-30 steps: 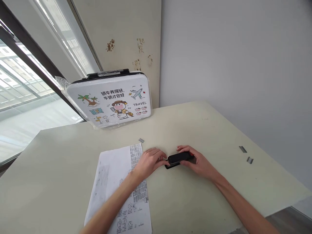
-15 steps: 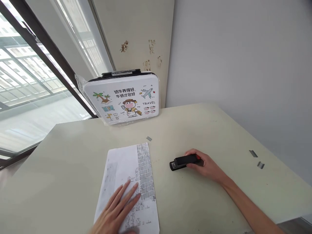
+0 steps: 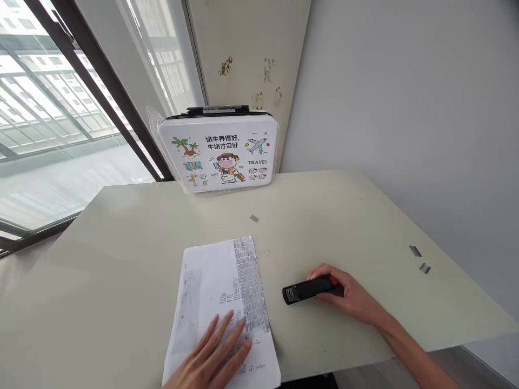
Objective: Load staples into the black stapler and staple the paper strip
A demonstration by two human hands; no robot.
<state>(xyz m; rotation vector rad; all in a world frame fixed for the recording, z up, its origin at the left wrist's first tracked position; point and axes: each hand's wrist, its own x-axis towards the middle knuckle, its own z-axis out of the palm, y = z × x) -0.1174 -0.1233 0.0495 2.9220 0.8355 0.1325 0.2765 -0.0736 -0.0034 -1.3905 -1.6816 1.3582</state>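
A black stapler [image 3: 310,288] with a red patch near its back end is gripped in my right hand [image 3: 348,294], its front pointing left toward the papers. The thumb and fingers wrap around its rear half. To the left, printed sheets of paper [image 3: 214,270] lie on the table, with a grey patterned strip down their right side. My left hand [image 3: 217,354] rests flat on the lower part of the sheets, fingers spread. Between the stapler and the paper's right edge there is a gap.
A white case [image 3: 223,156] with cartoon prints, partly wrapped in clear plastic, stands at the table's back. Small grey staple strips lie on the table [image 3: 133,270]: one strip [image 3: 254,218] beyond the papers, another strip [image 3: 415,250] near the right edge. A window is at the left, a wall at the right.
The view has shifted. My right hand still holds the stapler, now turned so more of its top shows. The left hand stays on the papers, whose lower right corner now reaches the table's front edge.
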